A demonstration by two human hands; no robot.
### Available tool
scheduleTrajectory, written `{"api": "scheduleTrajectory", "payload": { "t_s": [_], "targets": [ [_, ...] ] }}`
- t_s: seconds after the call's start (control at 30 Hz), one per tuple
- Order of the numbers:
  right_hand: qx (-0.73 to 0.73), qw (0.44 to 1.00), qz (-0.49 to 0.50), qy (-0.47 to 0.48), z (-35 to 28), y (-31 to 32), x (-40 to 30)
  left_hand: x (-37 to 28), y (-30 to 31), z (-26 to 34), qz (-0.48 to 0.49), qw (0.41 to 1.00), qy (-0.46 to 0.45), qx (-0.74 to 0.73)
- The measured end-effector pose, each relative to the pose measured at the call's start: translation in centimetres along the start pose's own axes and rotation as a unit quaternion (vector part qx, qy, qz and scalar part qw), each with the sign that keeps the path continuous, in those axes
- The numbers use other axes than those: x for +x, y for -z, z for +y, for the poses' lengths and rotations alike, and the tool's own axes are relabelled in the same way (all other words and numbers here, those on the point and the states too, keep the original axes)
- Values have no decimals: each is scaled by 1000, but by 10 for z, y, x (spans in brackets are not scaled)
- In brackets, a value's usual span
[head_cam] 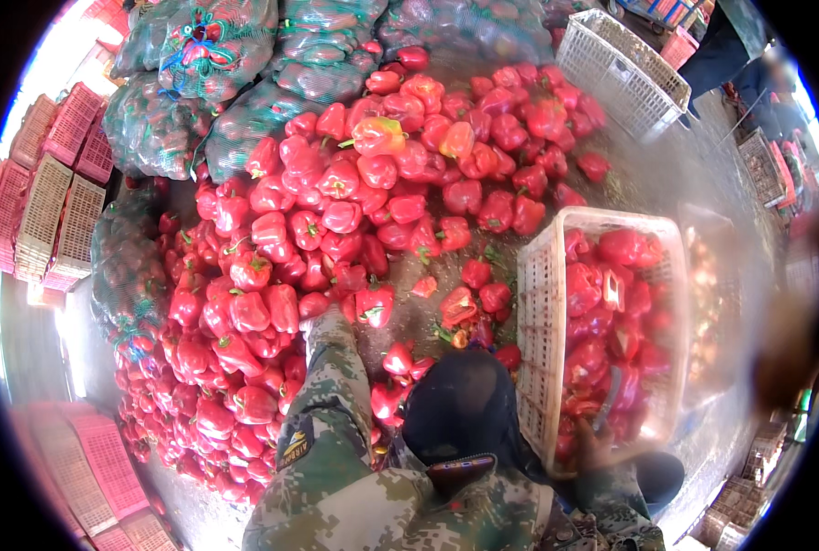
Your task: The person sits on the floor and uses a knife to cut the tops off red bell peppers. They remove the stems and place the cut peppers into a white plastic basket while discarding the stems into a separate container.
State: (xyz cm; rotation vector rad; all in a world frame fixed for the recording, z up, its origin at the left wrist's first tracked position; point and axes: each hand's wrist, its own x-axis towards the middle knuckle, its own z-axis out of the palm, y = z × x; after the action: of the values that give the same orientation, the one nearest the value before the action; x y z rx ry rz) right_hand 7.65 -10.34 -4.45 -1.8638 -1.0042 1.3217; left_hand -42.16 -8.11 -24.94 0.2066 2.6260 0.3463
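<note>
My left arm, in a camouflage sleeve, reaches into a large pile of red bell peppers. At the cuff, only a pale bit of my left hand shows among the peppers; its fingers are hidden. Low at the right, my right hand is closed around a knife, whose grey blade points up over a plastic crate. Inside that crate lie several red peppers, partly blurred. Between my knees and the pile are loose peppers and a broken pepper piece.
Green mesh sacks of peppers are stacked behind the pile. Pink and white crates stand at the left, with more pink crates below. A pale crate sits far right, near a person's dark-clothed legs. A blurred brown shape crosses the right rim.
</note>
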Motion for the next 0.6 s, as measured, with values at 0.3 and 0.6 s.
{"api": "scheduleTrajectory", "payload": {
  "t_s": [0.3,0.6],
  "targets": [
    [20,999,-23,37,8,-2,4,-7,18,-29,-56,905,-47,-418],
    [147,978,-147,-34,-94,-38,-30,-225,126,79,-193,601,-481,-608]
  ]
}}
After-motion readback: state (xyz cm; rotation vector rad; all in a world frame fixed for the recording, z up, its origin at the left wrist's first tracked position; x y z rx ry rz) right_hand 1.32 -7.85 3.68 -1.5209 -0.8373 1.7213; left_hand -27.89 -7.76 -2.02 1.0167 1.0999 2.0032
